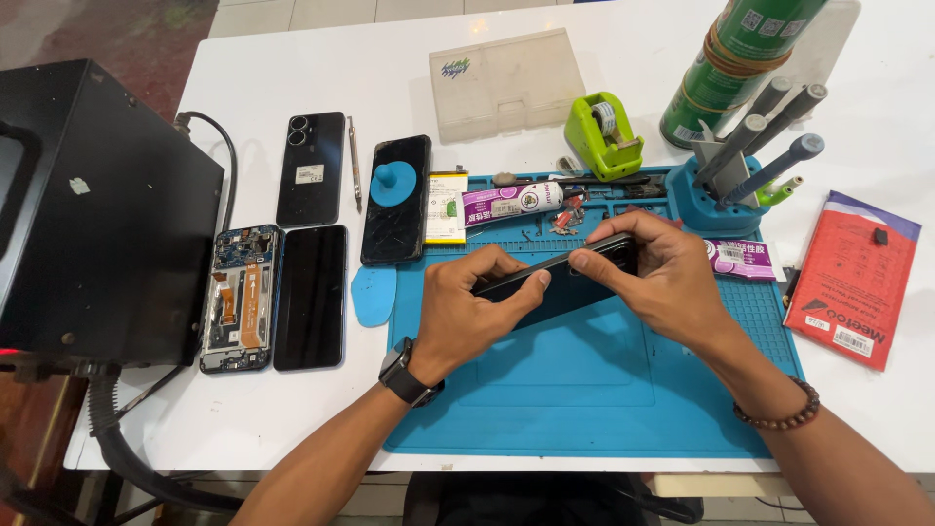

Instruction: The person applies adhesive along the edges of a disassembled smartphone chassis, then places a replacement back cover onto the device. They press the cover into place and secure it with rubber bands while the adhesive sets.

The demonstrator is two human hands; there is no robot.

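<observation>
Both hands grip it: left hand [477, 302] and right hand [653, 278] pinch a slim black smartphone [560, 282]; purple-labelled white glue tube [511, 203] just beyond the fingertips.

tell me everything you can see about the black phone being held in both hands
The slim black rectangular phone looks glossy, like glass and plastic, with a dark, unlit surface. It is held tilted, its right end higher, just above the blue silicone work mat. The left hand grips its left end, thumb along the upper edge; the right hand pinches its right end. Fingers hide much of it.
</observation>
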